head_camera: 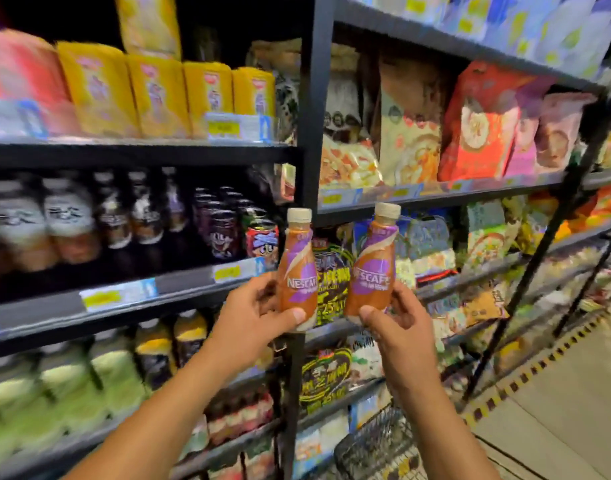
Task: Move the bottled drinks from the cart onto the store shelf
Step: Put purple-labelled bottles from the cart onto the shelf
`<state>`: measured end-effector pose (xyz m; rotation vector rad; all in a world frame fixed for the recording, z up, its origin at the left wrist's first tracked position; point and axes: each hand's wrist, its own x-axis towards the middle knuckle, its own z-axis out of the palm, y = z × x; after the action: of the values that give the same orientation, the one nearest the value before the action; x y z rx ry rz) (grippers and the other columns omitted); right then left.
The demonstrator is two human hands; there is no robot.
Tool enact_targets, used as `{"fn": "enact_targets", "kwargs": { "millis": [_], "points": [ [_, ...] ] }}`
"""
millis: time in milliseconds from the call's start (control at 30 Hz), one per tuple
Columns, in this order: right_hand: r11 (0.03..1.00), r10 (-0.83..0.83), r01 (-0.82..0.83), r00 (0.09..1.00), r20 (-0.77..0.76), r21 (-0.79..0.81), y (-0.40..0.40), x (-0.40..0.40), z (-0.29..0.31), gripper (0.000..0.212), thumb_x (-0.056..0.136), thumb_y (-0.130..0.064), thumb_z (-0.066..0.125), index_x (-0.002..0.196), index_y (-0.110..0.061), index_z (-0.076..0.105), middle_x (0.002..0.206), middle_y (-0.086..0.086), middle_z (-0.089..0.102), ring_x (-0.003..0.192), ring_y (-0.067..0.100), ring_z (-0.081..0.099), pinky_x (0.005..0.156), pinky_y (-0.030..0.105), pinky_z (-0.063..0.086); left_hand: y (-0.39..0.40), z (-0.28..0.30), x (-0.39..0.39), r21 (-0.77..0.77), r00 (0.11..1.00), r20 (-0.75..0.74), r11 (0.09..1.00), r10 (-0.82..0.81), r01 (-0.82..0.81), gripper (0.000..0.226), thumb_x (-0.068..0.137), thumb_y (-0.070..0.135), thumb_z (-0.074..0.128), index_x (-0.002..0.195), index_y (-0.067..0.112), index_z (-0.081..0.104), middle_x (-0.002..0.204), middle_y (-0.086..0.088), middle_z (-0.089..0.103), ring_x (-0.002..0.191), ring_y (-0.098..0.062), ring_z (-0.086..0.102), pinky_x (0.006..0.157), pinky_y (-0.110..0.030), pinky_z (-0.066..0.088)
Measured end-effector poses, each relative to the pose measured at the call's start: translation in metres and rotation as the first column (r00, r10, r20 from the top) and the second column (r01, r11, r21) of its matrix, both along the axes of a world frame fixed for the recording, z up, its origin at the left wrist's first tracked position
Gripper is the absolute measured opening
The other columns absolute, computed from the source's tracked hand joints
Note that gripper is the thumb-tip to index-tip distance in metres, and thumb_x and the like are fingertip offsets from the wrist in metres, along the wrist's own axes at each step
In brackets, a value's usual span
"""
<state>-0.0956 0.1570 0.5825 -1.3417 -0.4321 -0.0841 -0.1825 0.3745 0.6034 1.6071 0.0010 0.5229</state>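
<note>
Two waisted plastic bottles, left bottle (297, 268), right bottle (371, 265), glossy brown-purple sleeves, each hand, left hand (252, 318), right hand (399, 327), clamping one upright, facing dark metal shelf (193, 285)

Cans (228, 226) and upright post (312, 109) ahead

The head-worn camera is looking forward and slightly down along both outstretched forearms, facing the dark shelving (307, 98) at close range. Its wide angle is bending the shelf edges, and it is catching the aisle floor (557, 403) at lower right.
</note>
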Motion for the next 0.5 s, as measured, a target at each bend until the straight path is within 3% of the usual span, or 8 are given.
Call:
{"fn": "enact_targets", "kwargs": {
  "millis": [100, 167, 267, 367, 433, 500],
  "points": [
    [0.994, 0.106, -0.106, 0.994, 0.024, -0.004, 0.024, -0.01, 0.008, 0.079, 0.068, -0.034, 0.085, 0.136, -0.004, 0.061, 0.125, 0.015, 0.073, 0.11, 0.032, 0.073, 0.097, 0.05, 0.06, 0.018, 0.012, -0.035, 0.018, 0.996, 0.01, 0.996, 0.092, -0.092, 0.056, 0.07, 0.019, 0.088, 0.122, 0.02, 0.068, 0.117, 0.005, 0.079, 0.107, -0.015, 0.076, 0.087, -0.024, 0.058],
    [0.986, 0.168, -0.167, 0.985, 0.035, -0.024, 0.041, -0.015, 0.012, 0.07, 0.072, -0.028, 0.086, 0.134, -0.006, 0.062, 0.121, 0.011, 0.074, 0.106, 0.026, 0.074, 0.094, 0.047, 0.061, 0.032, 0.017, -0.056, 0.04, 0.988, 0.009, 0.987, 0.155, -0.156, 0.054, 0.075, 0.013, 0.087, 0.124, 0.02, 0.068, 0.119, 0.003, 0.078, 0.109, -0.018, 0.075, 0.091, -0.029, 0.059],
    [0.968, 0.249, -0.246, 0.966, 0.064, -0.053, 0.07, -0.029, 0.022, 0.056, 0.076, -0.014, 0.078, 0.13, -0.005, 0.064, 0.11, 0.005, 0.077, 0.096, 0.018, 0.075, 0.084, 0.032, 0.06, 0.055, 0.022, -0.087, 0.052, 0.964, -0.001, 0.963, 0.264, -0.264, 0.052, 0.082, 0.007, 0.088, 0.128, 0.021, 0.067, 0.12, 0.002, 0.077, 0.108, -0.016, 0.075, 0.096, -0.034, 0.059],
    [0.938, 0.342, -0.337, 0.938, 0.061, -0.08, 0.107, -0.042, 0.026, 0.058, 0.074, -0.019, 0.08, 0.13, -0.017, 0.064, 0.113, 0.001, 0.078, 0.104, 0.018, 0.076, 0.087, 0.031, 0.061, 0.08, 0.023, -0.117, 0.049, 0.933, 0.005, 0.932, 0.36, -0.36, 0.056, 0.074, 0.016, 0.092, 0.125, 0.023, 0.067, 0.119, 0.003, 0.078, 0.107, -0.016, 0.075, 0.093, -0.034, 0.058],
    [0.917, 0.394, -0.39, 0.918, 0.04, -0.078, 0.133, -0.054, 0.029, 0.072, 0.071, -0.026, 0.084, 0.138, -0.017, 0.061, 0.121, 0.002, 0.076, 0.111, 0.021, 0.074, 0.09, 0.033, 0.062, 0.097, 0.025, -0.137, 0.059, 0.912, -0.012, 0.911, 0.409, -0.408, 0.056, 0.07, 0.021, 0.09, 0.122, 0.024, 0.069, 0.115, 0.005, 0.079, 0.105, -0.017, 0.076, 0.09, -0.033, 0.058],
    [0.9, 0.428, -0.422, 0.903, 0.043, -0.105, 0.161, -0.066, 0.031, 0.067, 0.075, -0.019, 0.083, 0.138, -0.019, 0.061, 0.12, 0.0, 0.076, 0.11, 0.021, 0.074, 0.09, 0.035, 0.062, 0.117, 0.026, -0.156, 0.074, 0.889, -0.028, 0.888, 0.457, -0.454, 0.055, 0.069, 0.019, 0.094, 0.119, 0.025, 0.07, 0.113, 0.005, 0.079, 0.103, -0.017, 0.076, 0.09, -0.035, 0.058]
  ]
}}
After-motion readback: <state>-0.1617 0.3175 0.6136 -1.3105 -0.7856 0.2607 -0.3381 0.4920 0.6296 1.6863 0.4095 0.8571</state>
